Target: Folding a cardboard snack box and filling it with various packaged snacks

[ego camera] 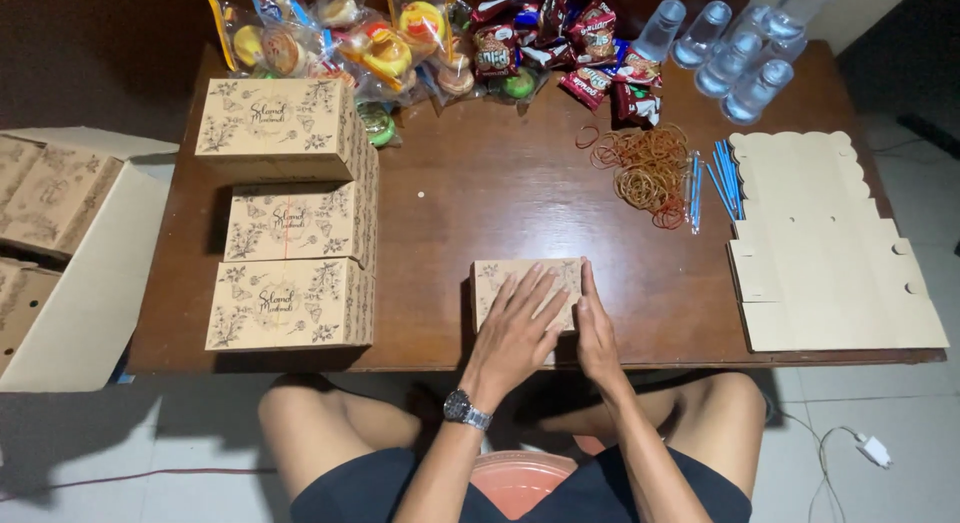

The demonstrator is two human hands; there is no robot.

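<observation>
Pressing down on a small printed cardboard box at the near edge of a brown wooden table, a seated person works with both bare hands in the head-camera view. The left hand, a watch on its wrist, lies flat and spread across the lid, fingers unclenched and gripping nothing; the right hand stands edge-on against the box's right side, fingers straight, also not closed around anything. The box sits directly beneath the left palm and just inside the right, flush on the tabletop.

Holding it well seems a matter of keeping the palm level so the lid stays square while the other hand braces the side wall.

To the left stand three finished boxes of the same pattern, one behind another. Snack packets and clear plastic cups line the far edge, with rubber bands and blue straws nearer in. Flat box blanks rest at right; an open carton sits beside the table at left.
</observation>
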